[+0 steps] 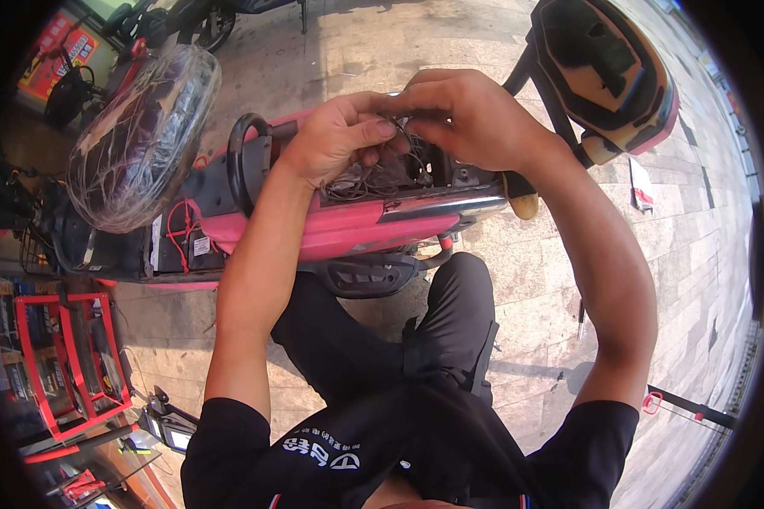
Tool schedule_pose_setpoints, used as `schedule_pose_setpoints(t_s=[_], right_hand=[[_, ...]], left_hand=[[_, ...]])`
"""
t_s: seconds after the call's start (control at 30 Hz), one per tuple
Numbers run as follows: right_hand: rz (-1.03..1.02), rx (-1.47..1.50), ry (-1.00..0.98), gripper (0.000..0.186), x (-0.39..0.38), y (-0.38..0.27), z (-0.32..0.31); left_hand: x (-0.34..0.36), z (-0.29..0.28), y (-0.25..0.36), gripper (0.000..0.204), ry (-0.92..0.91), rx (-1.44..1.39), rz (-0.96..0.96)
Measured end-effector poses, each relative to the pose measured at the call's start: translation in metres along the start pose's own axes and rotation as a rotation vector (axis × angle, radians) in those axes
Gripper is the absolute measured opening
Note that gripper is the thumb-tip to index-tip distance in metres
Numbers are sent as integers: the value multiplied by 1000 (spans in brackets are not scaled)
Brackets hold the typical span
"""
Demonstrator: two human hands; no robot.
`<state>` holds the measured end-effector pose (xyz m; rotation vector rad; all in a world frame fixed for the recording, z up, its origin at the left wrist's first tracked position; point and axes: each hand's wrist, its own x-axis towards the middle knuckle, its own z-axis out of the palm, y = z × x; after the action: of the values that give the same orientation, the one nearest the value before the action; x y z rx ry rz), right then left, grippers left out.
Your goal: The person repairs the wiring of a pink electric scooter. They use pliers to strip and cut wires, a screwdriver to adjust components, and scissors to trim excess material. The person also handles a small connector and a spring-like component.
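A pink scooter (pixel 301 231) lies across in front of me, its body opened so that tangled dark wires (pixel 358 183) show inside. Above this opening my two hands meet. My left hand (pixel 338 140) is closed, thumb and fingers pinching a thin wire (pixel 406 134). From the other side my right hand (pixel 477 120) has its fingers closed around the same wire, fingertips almost touching those of the left. The exact spot they grip is partly hidden by the fingers. A black curved grab handle (pixel 244 163) stands just left of my left wrist.
The scooter's seat (pixel 140 144), wrapped in clear plastic, sits at the left. A black and tan padded backrest (pixel 607 72) rises at the upper right. On the lower left stands a red metal frame (pixel 32 356). A small white and red packet (pixel 641 187) lies on the paving.
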<state>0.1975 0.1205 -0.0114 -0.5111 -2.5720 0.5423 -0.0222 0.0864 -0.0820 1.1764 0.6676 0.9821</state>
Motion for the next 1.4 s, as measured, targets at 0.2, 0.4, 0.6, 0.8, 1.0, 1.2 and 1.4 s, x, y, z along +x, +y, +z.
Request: schedule_pose_setpoints(t_s=[0.2, 0.4, 0.6, 0.8, 1.0, 1.2, 1.4], right_hand=[[59, -88, 17, 18, 3, 0, 0], [135, -101, 28, 17, 1, 0, 3], [200, -181, -41, 18, 2, -1, 5], [18, -25, 73, 16, 5, -2, 4], [75, -128, -86, 15, 7, 0, 5], [176, -143, -47, 16, 10, -6, 3], [176, 118, 112, 19, 15, -5, -7]], left_hand=[[-1, 2, 1, 29, -15, 53, -30], [-3, 5, -2, 19, 39, 125, -26], [-2, 5, -4, 18, 32, 162, 3], [-1, 1, -8, 19, 11, 144, 12], [0, -2, -8, 20, -40, 109, -26], [-3, -1, -8, 18, -23, 67, -14], [-4, -3, -9, 15, -3, 65, -9]])
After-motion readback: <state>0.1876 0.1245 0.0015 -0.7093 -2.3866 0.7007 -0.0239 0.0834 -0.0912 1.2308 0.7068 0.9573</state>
